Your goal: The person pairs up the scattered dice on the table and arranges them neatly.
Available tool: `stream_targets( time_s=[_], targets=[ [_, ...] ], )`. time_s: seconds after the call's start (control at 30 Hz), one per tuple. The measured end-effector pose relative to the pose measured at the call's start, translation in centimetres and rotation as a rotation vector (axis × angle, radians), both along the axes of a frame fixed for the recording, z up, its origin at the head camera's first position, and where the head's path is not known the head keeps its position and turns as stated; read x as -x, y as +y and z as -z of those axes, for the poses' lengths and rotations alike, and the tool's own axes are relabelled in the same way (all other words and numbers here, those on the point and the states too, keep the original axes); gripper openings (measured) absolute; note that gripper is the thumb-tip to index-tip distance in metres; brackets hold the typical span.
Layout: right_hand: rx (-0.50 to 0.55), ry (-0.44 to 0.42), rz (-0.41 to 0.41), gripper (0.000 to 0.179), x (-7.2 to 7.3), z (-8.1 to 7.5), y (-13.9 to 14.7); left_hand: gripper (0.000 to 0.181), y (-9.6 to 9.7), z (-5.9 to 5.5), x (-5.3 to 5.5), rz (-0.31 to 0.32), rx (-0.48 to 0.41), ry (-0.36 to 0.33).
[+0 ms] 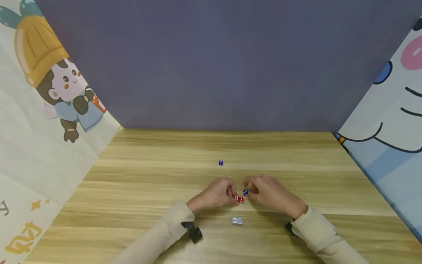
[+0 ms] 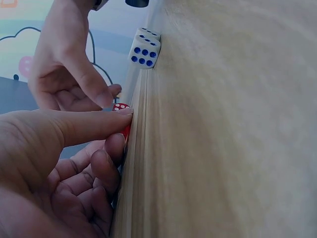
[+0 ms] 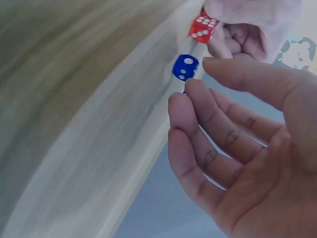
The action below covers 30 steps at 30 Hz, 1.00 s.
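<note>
My left hand point(image 1: 215, 194) pinches a red die point(image 1: 236, 198) between thumb and fingertips on the wooden table. A second red die point(image 1: 241, 200) sits against it, on the right. In the left wrist view the thumb covers most of the red. Just right of the red pair lies a blue die point(image 1: 245, 192), tilted in the right wrist view. My right hand point(image 1: 268, 192) is beside this blue die, its thumb and bent fingers spread apart, with no grip on it visible. Whether a fingertip touches the die I cannot tell.
Two white dice point(image 1: 237, 221) with blue pips stand side by side nearer to me. Another blue die point(image 1: 221, 162) lies farther back on the table point(image 1: 148, 154). A grey panel point(image 1: 217, 66) rises behind the table, and printed cloths point(image 1: 33, 154) flank it.
</note>
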State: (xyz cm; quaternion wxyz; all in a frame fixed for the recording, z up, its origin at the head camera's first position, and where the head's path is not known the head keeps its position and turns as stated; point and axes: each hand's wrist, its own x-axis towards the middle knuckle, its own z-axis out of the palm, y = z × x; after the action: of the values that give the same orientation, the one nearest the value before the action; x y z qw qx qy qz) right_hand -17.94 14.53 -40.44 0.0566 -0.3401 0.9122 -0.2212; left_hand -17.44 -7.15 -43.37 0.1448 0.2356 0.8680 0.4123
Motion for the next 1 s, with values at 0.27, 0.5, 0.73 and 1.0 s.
stream_targets(
  time_s=[0.27,0.5,0.73,1.0],
  targets=[
    [0.011,0.100,-0.046,0.013,0.7,1.1,-0.2,0.021,-0.2,-0.2,0.1,-0.001,-0.002,0.013],
    [0.025,0.113,-0.054,0.011,0.7,1.3,-0.5,0.021,-0.4,-0.1,0.0,0.000,-0.012,0.015],
    [0.032,0.104,-0.046,0.012,0.5,1.2,-0.6,0.020,-0.4,0.1,0.1,-0.001,-0.015,0.019],
    [0.065,0.099,-0.017,0.012,0.7,1.2,-0.2,0.020,0.3,0.3,0.2,0.003,0.002,0.029]
  ],
)
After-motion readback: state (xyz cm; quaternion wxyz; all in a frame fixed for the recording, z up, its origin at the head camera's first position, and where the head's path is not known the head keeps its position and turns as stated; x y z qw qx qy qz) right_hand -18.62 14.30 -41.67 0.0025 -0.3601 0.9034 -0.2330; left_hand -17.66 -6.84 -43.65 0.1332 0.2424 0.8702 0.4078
